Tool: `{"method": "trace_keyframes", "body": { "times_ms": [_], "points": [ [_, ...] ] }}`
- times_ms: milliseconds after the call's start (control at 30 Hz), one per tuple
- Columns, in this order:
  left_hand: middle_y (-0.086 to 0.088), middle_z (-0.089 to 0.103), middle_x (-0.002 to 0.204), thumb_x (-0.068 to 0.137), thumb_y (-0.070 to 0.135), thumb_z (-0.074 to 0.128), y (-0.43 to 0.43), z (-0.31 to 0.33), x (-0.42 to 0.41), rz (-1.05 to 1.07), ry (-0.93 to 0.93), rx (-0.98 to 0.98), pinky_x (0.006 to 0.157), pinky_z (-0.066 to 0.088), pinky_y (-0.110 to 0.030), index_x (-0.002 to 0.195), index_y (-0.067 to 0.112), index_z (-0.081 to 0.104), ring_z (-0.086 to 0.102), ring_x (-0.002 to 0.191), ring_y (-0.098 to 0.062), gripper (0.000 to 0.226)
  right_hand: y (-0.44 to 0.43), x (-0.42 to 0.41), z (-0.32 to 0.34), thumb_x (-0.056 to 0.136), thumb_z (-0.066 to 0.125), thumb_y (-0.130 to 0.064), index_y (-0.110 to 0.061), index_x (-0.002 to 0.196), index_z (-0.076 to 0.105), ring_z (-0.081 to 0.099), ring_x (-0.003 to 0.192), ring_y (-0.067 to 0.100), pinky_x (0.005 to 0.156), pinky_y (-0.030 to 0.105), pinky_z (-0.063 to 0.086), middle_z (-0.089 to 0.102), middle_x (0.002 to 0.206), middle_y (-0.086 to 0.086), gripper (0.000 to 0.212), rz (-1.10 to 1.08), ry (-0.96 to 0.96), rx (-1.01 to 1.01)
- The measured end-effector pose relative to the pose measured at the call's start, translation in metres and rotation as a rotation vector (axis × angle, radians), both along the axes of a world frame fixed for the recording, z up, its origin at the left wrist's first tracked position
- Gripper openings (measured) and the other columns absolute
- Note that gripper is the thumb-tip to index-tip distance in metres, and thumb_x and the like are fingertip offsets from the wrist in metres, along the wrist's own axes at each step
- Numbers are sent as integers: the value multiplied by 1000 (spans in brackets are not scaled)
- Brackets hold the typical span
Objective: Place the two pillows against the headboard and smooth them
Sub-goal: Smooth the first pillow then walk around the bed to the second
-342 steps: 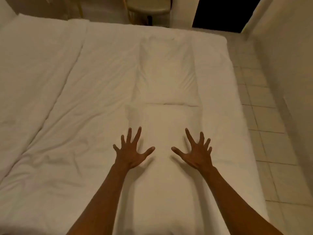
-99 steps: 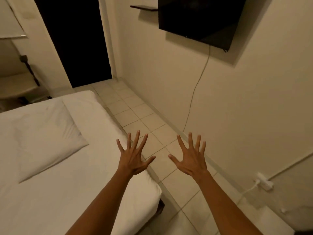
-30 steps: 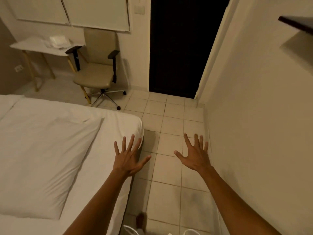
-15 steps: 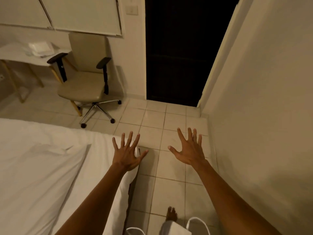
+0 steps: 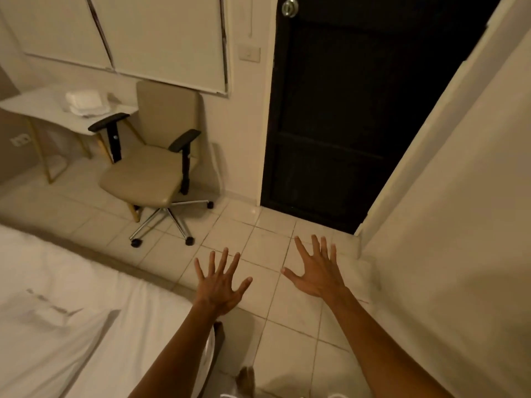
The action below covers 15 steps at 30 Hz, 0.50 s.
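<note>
Hands first: the left hand (image 5: 219, 285) and the right hand (image 5: 316, 271) are both held out in front of the person, palms down, fingers spread wide, gripping nothing and touching nothing. The left one hangs over the corner of the bed (image 5: 149, 326), the right one over the pale tiled floor (image 5: 287, 334), with a clear gap between the two. One pillow (image 5: 48, 346) lies flat on the white bedding at the lower left, its corner pointing toward the left forearm; only this one shows, and it runs off the edge of the view. No headboard is in sight from here. Beyond the bed a beige office chair (image 5: 152, 165) with black armrests stands on its chrome wheeled base, turned a little away from the small white counter (image 5: 48, 107) beside it, which carries a folded white bundle (image 5: 86, 101) whose nature I cannot make out. White blinds (image 5: 143, 38) hang behind the chair, and a dark door (image 5: 344, 110) with a round metal knob (image 5: 289, 7) stands to their right, next to a wall switch (image 5: 249, 54). A bare foot (image 5: 247, 380) shows at the bottom edge, between the forearms.
</note>
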<state>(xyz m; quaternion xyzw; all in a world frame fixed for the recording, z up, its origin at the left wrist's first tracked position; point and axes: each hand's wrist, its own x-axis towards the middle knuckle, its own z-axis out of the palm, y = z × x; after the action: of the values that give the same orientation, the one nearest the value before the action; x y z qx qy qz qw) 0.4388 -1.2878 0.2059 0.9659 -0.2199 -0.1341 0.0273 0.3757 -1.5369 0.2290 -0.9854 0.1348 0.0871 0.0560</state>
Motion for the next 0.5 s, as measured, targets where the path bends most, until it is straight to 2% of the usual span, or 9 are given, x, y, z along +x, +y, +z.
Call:
{"method": "trace_keyframes", "body": {
  "times_ms": [67, 167, 367, 500],
  "points": [
    [-1, -24, 161, 76, 79, -9, -19, -1, 32, -1, 7, -1, 99, -33, -60, 150, 38, -21, -23, 147, -33, 86, -17, 30, -3, 83, 27, -85, -34, 157, -10, -17, 150, 37, 119, 56, -13, -11, 165, 18, 97, 3, 12, 5],
    [0, -23, 161, 77, 79, -8, -47, 5, 85, 17, -22, -22, 110, -22, -64, 152, 36, -19, -23, 147, -32, 87, -48, 85, 3, 82, 26, -86, -34, 157, -11, -17, 150, 37, 119, 56, -12, -11, 165, 16, 98, -1, 0, 16],
    [0, -24, 161, 63, 82, -28, -103, 16, 174, 46, -50, -48, 116, -8, -66, 152, 35, -18, -20, 148, -31, 100, -119, 187, 14, 82, 23, -86, -33, 157, -8, -14, 151, 37, 119, 56, -10, -6, 166, 17, 98, 26, -45, 25],
    [1, -23, 161, 59, 82, -32, -149, 8, 225, 139, -37, -74, 116, -7, -66, 152, 38, -18, -17, 149, -31, 104, -175, 252, 6, 83, 25, -85, -32, 157, -8, -12, 151, 38, 120, 57, -7, -4, 165, 18, 98, 103, -18, -2]
  ]
}}
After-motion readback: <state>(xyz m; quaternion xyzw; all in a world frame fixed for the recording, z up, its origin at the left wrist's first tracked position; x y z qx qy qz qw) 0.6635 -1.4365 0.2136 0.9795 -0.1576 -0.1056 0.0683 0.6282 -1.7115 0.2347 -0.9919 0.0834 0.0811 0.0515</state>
